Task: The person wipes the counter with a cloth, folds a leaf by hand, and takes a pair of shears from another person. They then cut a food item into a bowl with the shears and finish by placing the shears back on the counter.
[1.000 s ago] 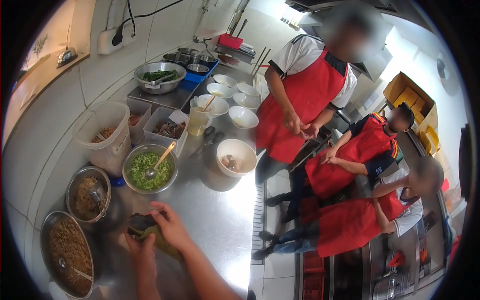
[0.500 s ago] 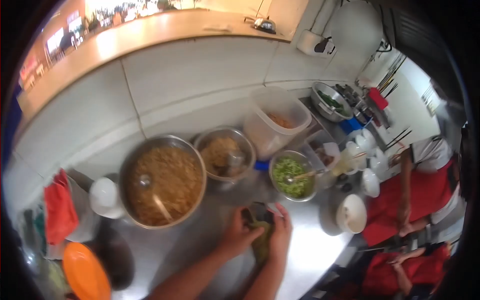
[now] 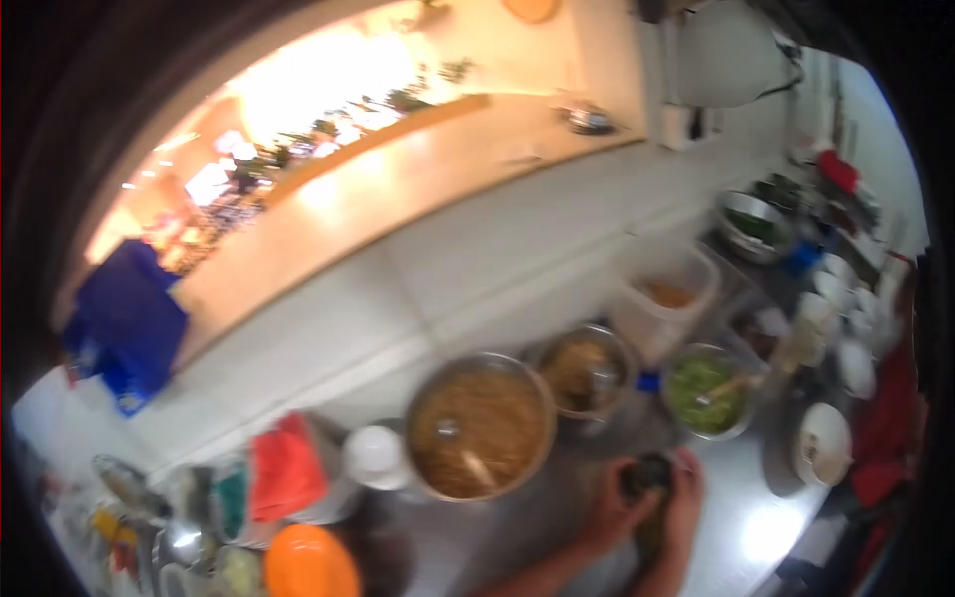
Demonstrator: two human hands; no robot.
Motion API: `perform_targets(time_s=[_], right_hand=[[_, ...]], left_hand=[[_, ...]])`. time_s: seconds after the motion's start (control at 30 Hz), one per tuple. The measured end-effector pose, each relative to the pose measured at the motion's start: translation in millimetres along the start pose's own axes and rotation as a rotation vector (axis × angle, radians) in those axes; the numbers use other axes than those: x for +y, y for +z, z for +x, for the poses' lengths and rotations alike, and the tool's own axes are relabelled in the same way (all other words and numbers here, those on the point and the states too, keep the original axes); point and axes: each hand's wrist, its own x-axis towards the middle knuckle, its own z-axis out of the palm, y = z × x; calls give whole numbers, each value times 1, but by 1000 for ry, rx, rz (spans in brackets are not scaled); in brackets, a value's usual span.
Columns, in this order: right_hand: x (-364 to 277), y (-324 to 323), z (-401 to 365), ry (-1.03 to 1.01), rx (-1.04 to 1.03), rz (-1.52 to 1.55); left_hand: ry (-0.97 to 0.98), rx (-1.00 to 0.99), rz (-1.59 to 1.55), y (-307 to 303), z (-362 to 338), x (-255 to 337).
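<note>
Left hand (image 3: 619, 497), right hand (image 3: 684, 493), both holding a dark bundle (image 3: 653, 476) (blurred)

By a shiny metal worktop (image 3: 771, 532), a row of vessels is carried — a large bowl (image 3: 548, 458) of brown food (image 3: 497, 408), a smaller metal bowl (image 3: 631, 383), a translucent tub (image 3: 642, 330) and a bowl of chopped greens (image 3: 686, 383) — while a white bowl (image 3: 814, 468) is borne near the right edge.

Around the silver-grey bowl (image 3: 481, 360) of brown food (image 3: 507, 418): white container (image 3: 376, 458) just left, red cloth (image 3: 286, 468) farther left, orange plate (image 3: 310, 565) lower left, light-green chopped food (image 3: 696, 383) right, held bundle (image 3: 650, 476) lower right, blackish to olive, blurred.
</note>
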Motion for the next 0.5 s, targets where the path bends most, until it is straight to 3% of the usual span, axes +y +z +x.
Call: perform_targets(time_s=[0.03,0.07,0.1,0.17,0.23,0.3,0.33,0.37,0.47,0.5], right_hand=[[-9,-8,1,54,11,-32],[-15,-9,2,226,-80,287],[-9,-7,1,218,-102,288],[14,-9,6,185,-69,246],[11,-8,8,90,-102,171],[-15,0,-5,106,-172,241],[-28,5,-10,49,-138,176],[-29,10,-10,33,-135,179],[-14,23,-10,-322,89,-14],[-12,25,-13,-327,108,-22]], left_hand=[[99,-77,97,8,-6,19],[257,-160,332,9,-13,38],[271,-142,337,10,-15,49],[660,-110,528,15,-18,64],[743,-63,551,22,-21,77],[913,-82,185,37,-29,92],[934,-88,184,22,-11,170],[1001,-103,-11,17,-4,227],[1120,-133,-619,42,-20,300],[1136,-149,-833,59,-29,308]])
